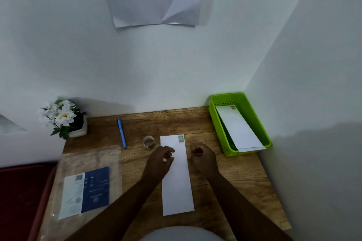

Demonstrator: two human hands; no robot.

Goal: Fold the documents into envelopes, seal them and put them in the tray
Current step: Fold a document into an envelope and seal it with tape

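Observation:
A long white envelope [178,186] with a stamp at its far end lies lengthwise on the wooden table [231,182], in front of me. My left hand [160,159] rests on the envelope's left edge near the far end, fingers curled. My right hand [202,157] hovers just right of the envelope, loosely closed with nothing visible in it. A green plastic tray [216,123] stands at the back right corner with another white envelope [240,130] lying in it, its near end resting over the rim.
A roll of clear tape [148,142] sits left of the envelope's far end, a blue pen [121,133] beyond it. A clear plastic sleeve holding printed papers [86,188] lies at the left. A flower pot [64,118] stands at the back left. Walls close behind and right.

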